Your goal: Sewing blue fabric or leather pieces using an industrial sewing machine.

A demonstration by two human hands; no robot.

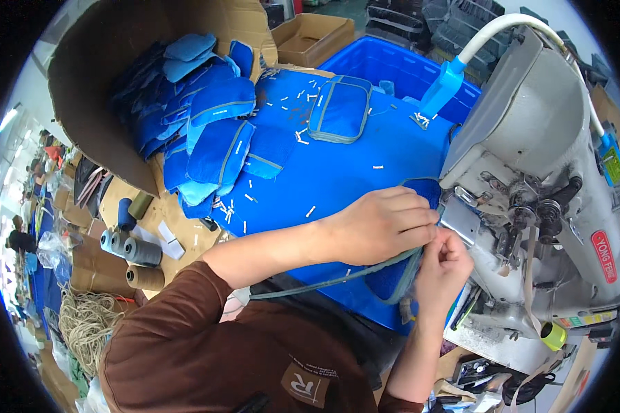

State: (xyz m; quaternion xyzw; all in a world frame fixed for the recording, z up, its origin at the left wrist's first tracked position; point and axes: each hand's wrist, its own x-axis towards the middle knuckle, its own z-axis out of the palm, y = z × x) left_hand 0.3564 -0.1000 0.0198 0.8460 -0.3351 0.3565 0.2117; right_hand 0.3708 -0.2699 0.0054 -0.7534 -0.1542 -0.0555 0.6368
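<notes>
A blue fabric piece with grey-green binding (386, 282) lies at the sewing machine (544, 144). My left hand (386, 224) is over it, fingers bent and closed on its edge beside the metal plate (461, 221). My right hand (442, 272) pinches at the same edge just below, fingertips close to the left ones; exactly what is between them is partly hidden. A long grey binding strip (310, 288) runs from under my hands toward the lower left.
A blue work surface (337, 175) carries a bound blue piece (339, 110) and white snippets. A pile of blue pieces (217, 148) leans in a cardboard box (86, 103). A blue crate (393, 58) stands behind; thread cones (145, 251) and coiled cord (86, 323) lie left.
</notes>
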